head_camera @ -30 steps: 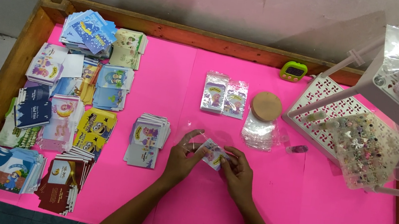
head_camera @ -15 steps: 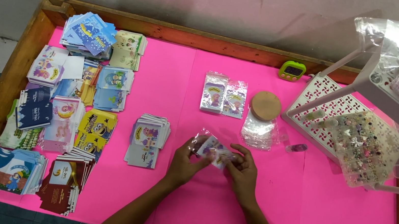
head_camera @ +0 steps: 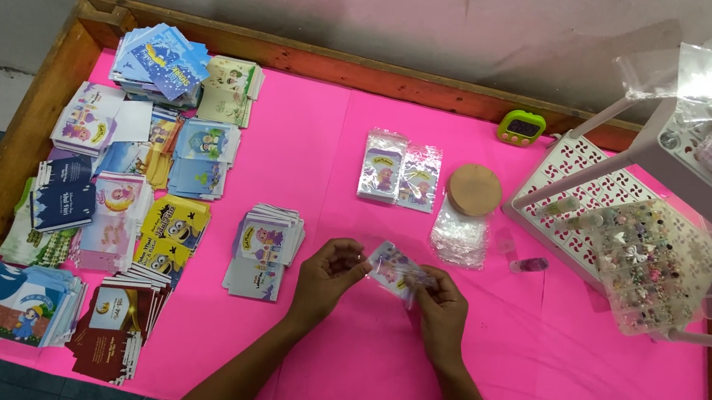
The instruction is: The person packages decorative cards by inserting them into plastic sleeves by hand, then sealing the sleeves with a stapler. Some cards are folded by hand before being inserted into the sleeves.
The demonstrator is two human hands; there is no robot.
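Since a second ago, little changed: both hands still pinching the same small card in a clear sleeve [head_camera: 395, 271], lifted just above the pink table cover [head_camera: 605, 398] near the middle of the front edge, the card now tilted a touch more. Left hand [head_camera: 328, 274] gripping the sleeve's left end between thumb and fingertips; right hand [head_camera: 441, 307] clasping its right end, fingers curled under. Long axis running left to right, slanting down toward the right hand, with neither hand clearly nearer. Just left of the left hand, a stack of printed cards [head_camera: 263, 247]; beyond the hands toward the back edge, two sleeved cards [head_camera: 400, 170], a round cork lid [head_camera: 475, 189] and a clear plastic bag [head_camera: 460, 234]. More card piles [head_camera: 127, 197] along the left edge; white rack [head_camera: 645, 229] at the right back corner.
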